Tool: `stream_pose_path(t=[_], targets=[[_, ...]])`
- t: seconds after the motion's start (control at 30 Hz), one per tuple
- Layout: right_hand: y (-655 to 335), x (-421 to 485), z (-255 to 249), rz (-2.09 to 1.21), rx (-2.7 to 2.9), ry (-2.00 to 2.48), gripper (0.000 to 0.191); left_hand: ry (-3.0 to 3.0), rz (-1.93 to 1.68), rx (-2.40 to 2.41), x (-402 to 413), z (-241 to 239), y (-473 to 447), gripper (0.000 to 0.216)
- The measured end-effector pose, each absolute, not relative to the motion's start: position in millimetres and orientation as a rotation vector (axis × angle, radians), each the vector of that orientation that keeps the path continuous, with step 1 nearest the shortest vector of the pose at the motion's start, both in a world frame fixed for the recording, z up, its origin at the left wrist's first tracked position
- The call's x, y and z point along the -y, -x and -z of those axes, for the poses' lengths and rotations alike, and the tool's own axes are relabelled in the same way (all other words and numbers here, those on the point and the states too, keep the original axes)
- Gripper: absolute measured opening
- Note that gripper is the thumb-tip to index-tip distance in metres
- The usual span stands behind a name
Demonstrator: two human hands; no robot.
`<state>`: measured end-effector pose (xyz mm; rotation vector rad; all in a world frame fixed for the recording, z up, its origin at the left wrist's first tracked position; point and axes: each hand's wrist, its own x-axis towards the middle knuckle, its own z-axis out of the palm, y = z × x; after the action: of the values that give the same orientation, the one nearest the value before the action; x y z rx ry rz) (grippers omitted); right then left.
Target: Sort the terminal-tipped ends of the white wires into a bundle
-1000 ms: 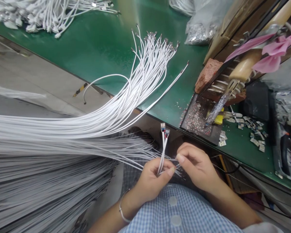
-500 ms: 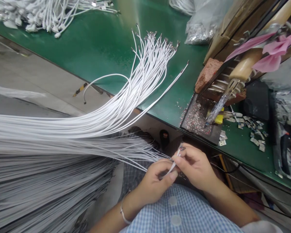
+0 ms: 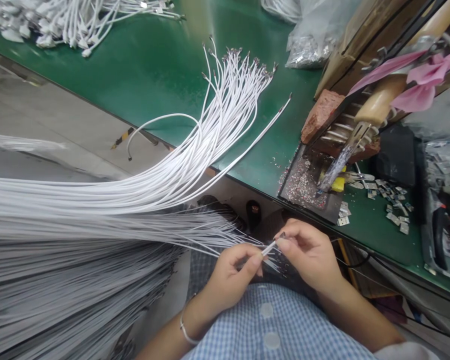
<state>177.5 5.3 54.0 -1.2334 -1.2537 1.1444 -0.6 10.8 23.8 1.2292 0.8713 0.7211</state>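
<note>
My left hand [image 3: 230, 272] and my right hand [image 3: 308, 252] meet just above my lap, below the table's edge. Both pinch the end of a thin white cable [image 3: 270, 246], whose dark tip pokes up by my right thumb. A big sheaf of white cables [image 3: 97, 235] runs in from the left towards my hands. A second fan of white cables [image 3: 225, 115] lies across the green table [image 3: 153, 65], its stripped ends pointing up and to the right. I wear a bracelet on my left wrist.
A soldering iron with a wooden handle [image 3: 363, 120] rests on a stand by a brick [image 3: 320, 112], over a dark tray of solder bits [image 3: 307, 182]. Small metal connector shells [image 3: 392, 202] lie scattered at right. More finished cables [image 3: 67, 20] are heaped far left.
One second ago my left hand held two cable ends with connectors upright. They have dropped out of sight, and both hands now pinch one cable end, lower and nearly level.
</note>
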Motion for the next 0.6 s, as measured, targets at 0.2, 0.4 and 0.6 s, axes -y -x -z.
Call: stream_pose_path(t=[0.2, 0.4, 0.6], targets=[[-178.8, -5.2, -57.9, -1.146, 1.246, 1.238, 0.013, -1.284, -0.767, -0.927, -13.0, -23.5, 6.8, 0.01], [-179.2, -6.0, -58.4, -1.202, 1.223, 1.227, 0.016, -1.261, -0.769, -0.916, -11.5, -24.2, 9.6, 0.009], [-180.4, -4.5, -57.0, -1.238, 1.22, 1.218, 0.017, -1.248, -0.791, -0.924, -12.9, -25.7, 11.2, 0.008]])
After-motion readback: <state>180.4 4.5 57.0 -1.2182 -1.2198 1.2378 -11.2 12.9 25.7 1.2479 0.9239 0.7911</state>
